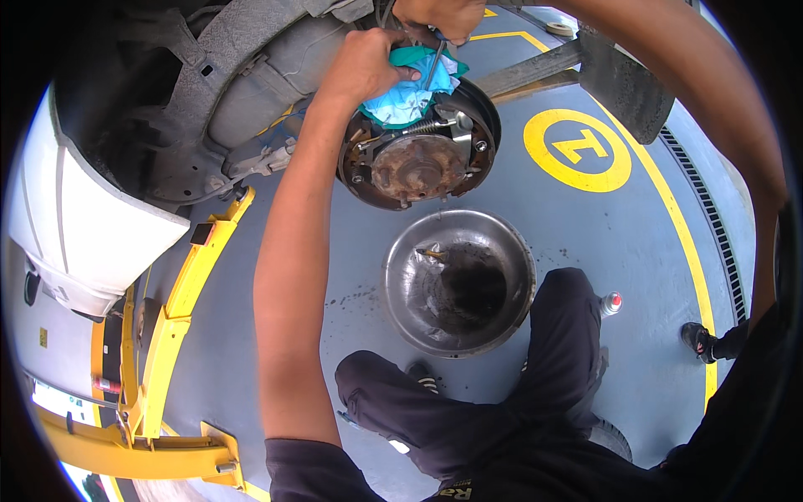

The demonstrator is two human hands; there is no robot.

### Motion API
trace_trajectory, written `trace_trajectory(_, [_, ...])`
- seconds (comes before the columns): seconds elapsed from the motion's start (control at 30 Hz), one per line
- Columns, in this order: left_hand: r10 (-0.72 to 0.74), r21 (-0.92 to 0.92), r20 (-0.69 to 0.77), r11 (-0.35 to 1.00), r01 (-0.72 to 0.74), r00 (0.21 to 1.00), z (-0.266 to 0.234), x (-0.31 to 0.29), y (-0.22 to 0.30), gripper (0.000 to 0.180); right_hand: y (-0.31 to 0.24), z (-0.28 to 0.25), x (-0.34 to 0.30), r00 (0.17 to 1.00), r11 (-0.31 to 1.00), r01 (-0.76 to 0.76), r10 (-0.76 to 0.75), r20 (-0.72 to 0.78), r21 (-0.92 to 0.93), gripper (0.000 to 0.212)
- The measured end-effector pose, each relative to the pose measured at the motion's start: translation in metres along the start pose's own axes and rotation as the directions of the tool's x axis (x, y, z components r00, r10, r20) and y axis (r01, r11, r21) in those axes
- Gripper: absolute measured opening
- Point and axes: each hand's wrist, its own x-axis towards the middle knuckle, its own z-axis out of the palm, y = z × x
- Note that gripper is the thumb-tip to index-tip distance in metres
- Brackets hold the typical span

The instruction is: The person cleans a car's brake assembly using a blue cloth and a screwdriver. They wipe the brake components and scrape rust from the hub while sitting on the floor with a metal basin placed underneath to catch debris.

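A rusty drum brake assembly point(418, 167), with its hub, springs and curved shoes exposed, hangs under the raised vehicle. Over its upper part lies a blue and green cloth point(403, 99). My left hand point(365, 69) is closed on the cloth's left side, thumb pointing right. From the top edge my right hand point(447, 17) grips the upper end of a slim metal-shafted tool point(435, 65), whose shaft slants down onto the cloth. The tool's tip and part of the right hand are hidden, so its exact kind is unclear.
Below the brake stands a round metal basin point(401, 309) with dark residue and a small brush-like item point(432, 253). A spray can point(611, 303) stands by my right knee. Yellow lift arms point(180, 293) are at left. Another person's shoe point(696, 341) shows at right.
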Motion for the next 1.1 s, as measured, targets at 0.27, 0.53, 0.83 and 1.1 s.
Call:
trace_trajectory(0.27, [0.005, -0.148, -0.169, 0.989, -0.03, 0.986, 0.006, -0.022, -0.034, 0.041, -0.027, -0.018, 0.007, 0.997, 0.986, 0.067, -0.059, 0.059, -0.151, 0.027])
trace_trajectory(0.53, [-0.112, -0.221, -0.011, 0.969, 0.107, 0.994, -0.002, -0.003, 0.015, 0.04, -0.005, 0.037, -0.057, 0.973, 0.814, -0.211, 0.122, 0.195, 0.542, 0.034])
trace_trajectory(0.83, [0.05, -0.101, -0.054, 0.993, -0.056, 0.997, 0.017, -0.007, -0.023, 0.034, -0.061, -0.024, -0.033, 0.972, 0.978, -0.171, 0.188, 0.139, -0.123, 0.031])
trace_trajectory(1.1, [-0.253, -0.04, -0.167, 0.967, 0.25, 0.953, -0.07, -0.058, -0.049, 0.05, -0.089, -0.058, -0.117, 0.918, 0.928, -0.372, 0.371, -0.138, 0.021, 0.028])
